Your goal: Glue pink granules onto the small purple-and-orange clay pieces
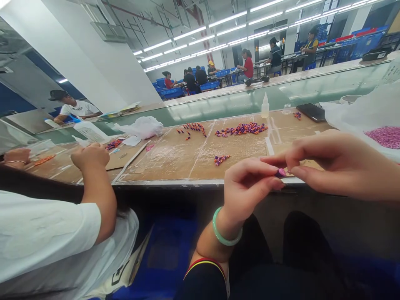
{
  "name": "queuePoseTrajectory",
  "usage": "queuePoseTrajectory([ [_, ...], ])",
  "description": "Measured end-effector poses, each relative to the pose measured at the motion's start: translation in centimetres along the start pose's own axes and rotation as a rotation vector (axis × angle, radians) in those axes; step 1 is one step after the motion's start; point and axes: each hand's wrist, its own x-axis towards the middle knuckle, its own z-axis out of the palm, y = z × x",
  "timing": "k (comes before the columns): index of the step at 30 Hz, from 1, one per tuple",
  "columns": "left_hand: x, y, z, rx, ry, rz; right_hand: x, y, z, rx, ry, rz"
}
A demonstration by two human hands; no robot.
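Observation:
Between the thumb and fingertips of my left hand (pixel 246 183) is a small purple piece with a pink end (pixel 281 172), held just above the table's front edge. My right hand (pixel 331 164) has its thumb and index finger pinched close beside the pink end; whether anything tiny sits between them is too small to make out. A little cluster of purple and orange pieces (pixel 221 159) lies on the brown-covered table left of my hands. Behind it spreads a larger pile of the same pieces (pixel 242 129).
Beyond my hands stand a dropper bottle (pixel 265 107) and a dark phone (pixel 311 112). At right, a white bag holds pink bits (pixel 386 136). Several pieces stand in rows (pixel 193 127). A co-worker's hand (pixel 90 156) works at my left, near a crumpled plastic bag (pixel 142 127).

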Motion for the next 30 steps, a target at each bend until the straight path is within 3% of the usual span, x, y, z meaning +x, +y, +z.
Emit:
queuePoseTrajectory([
  [12, 0.5, -0.2, -0.5, -0.037, -0.036, 0.029, 1.4, -0.1, -0.3, -0.069, -0.040, -0.007],
  [21, 0.4, -0.6, -0.6, 0.037, 0.024, -0.004, 0.9, 0.2, 0.1, -0.131, -0.023, -0.012],
  [30, 0.9, 0.6, -0.3, 0.147, -0.087, 0.082, 0.8, -0.3, -0.7, -0.155, -0.087, -0.040],
])
